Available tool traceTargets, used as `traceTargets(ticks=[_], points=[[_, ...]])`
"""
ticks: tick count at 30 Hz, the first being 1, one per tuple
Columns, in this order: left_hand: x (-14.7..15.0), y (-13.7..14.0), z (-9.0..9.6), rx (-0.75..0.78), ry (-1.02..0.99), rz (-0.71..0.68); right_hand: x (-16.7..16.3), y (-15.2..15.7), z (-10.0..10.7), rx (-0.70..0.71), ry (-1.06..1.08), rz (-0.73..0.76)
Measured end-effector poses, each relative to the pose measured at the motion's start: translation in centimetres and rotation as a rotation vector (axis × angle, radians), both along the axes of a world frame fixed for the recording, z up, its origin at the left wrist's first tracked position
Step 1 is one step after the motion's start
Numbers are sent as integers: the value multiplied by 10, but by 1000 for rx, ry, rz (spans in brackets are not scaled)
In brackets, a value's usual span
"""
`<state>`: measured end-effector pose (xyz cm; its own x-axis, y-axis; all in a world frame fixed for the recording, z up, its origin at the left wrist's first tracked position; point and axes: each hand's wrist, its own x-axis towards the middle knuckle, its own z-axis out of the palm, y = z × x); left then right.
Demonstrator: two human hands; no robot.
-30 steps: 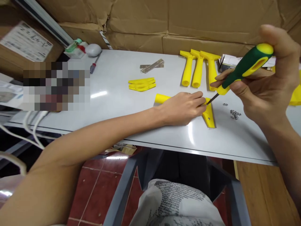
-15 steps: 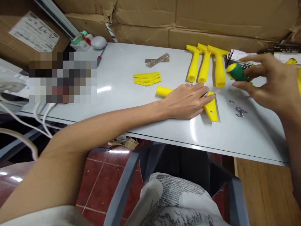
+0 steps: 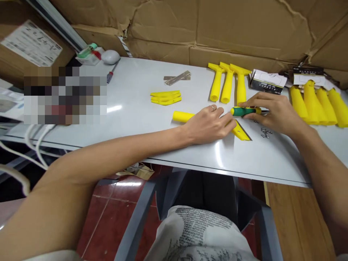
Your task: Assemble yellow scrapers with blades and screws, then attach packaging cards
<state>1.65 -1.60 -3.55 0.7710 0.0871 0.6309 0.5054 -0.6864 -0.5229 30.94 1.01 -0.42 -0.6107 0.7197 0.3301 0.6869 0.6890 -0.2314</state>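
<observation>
My left hand (image 3: 209, 125) lies over a yellow scraper (image 3: 240, 131) on the white table, its fingers closed round it near the head. The scraper's handle sticks out to the left, and a thin dark blade edge shows along its head. Above the head, my right hand (image 3: 276, 112) grips a green and yellow screwdriver (image 3: 240, 111). The screwdriver lies nearly level, handle end to the left and metal shaft towards my right palm; its tip is hidden. Small screws (image 3: 265, 132) lie in a loose pile just below my right hand.
Three yellow scraper handles (image 3: 216, 87) stand behind my hands. Yellow strips (image 3: 165, 98) and thin metal blades (image 3: 178, 77) lie to the left. More yellow scrapers (image 3: 311, 103) with black-and-white packaging (image 3: 268, 81) are at the right. Cardboard (image 3: 163, 25) lines the back.
My right hand has moved left with the screwdriver, bringing it over the scraper head beside my left fingers. My left hand stays on the scraper. The view has shifted slightly to the right.
</observation>
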Motion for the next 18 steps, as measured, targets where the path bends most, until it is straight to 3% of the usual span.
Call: traceTargets(ticks=[7,11,14,18], points=[[2,-2,2,20,-14,-22,-2,1,0,-8,84,-6],[1,-4,3,14,-4,-25,18,16,2,101,266,-288],[0,-3,1,20,18,-13,43,37,-6,223,139,-457],[-1,3,3,-84,24,12,63,56,-19,154,-11,-453]])
